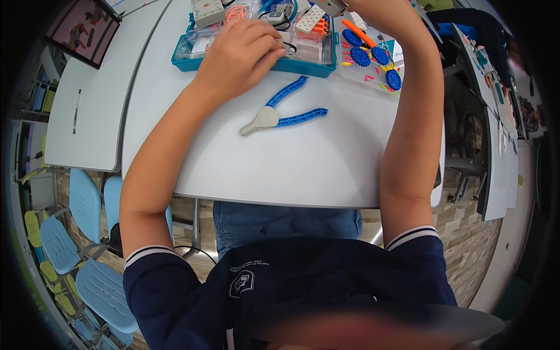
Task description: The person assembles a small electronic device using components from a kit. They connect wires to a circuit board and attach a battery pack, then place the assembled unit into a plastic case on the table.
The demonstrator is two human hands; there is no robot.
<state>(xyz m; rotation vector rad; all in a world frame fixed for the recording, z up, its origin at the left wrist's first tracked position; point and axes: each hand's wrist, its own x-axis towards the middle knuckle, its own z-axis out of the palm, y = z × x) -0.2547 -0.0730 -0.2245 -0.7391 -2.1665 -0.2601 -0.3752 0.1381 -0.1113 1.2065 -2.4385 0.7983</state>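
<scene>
My left hand point(242, 52) lies over the front left of a teal-edged plastic storage box point(303, 70) full of building-kit parts. Its fingers bend loosely, the thumb is a little apart, and nothing shows between them. At the top edge, my right hand point(373, 10) is partly cut off by the frame, fingers out of sight. Right beside it is a grey block point(333, 7); whether it is gripped I cannot make out. Pliers-like tongs with blue handles and a grey head point(267, 117) lie spread on the white table, in front of the box.
A clear tray point(357, 73) right of the box holds several blue gears point(360, 56), an orange bar point(358, 33) and small coloured pegs. A white controller block point(207, 11) sits at the box's back left. Leftward stand a screen point(81, 29), another table point(99, 99) and blue chairs point(85, 204).
</scene>
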